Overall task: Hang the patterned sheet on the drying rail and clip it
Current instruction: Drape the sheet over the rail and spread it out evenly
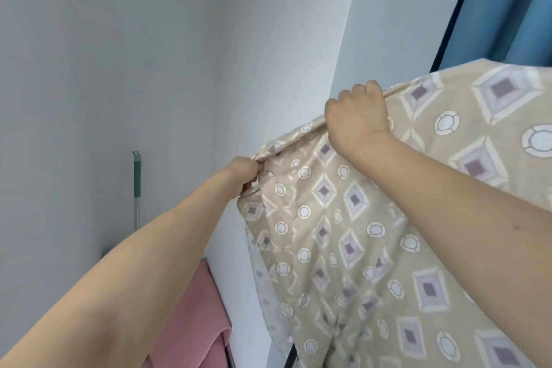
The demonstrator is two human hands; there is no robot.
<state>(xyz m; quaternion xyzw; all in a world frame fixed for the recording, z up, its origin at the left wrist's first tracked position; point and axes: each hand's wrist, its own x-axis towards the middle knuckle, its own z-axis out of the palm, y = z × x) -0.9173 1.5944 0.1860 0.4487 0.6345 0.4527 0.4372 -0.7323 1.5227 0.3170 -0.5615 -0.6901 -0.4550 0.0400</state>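
The left hand (246, 172) reaches far forward on an outstretched bare arm and pinches the near corner of the patterned sheet (373, 233), its fingers curled tight around a bunched fold of cloth at the sheet's upper left end. The right hand (357, 119) is higher and to the right, seen from the back, its fingers curled over the sheet's top edge and grasping it — the knuckles stand above the fold line while the wrist and forearm cross in front of the hanging cloth.

The sheet is beige, printed with purple-centred diamonds and white rings. It is draped over a high line that slopes up from the left hand towards the upper right, and it hangs down from there to the bottom of the view. The drying rail itself is covered by the cloth along that fold, so it cannot be made out; only a thin dark bar (291, 360) shows beneath the sheet's lower left edge.

Behind the sheet stands a pale grey wall (119, 54). A blue curtain (513, 3) hangs at the upper right, beyond the sheet's top edge. At the lower left, pink cloth (191, 323) hangs beside the left forearm — and a green-handled pole (136, 185) leans upright against the wall well left of the sheet.
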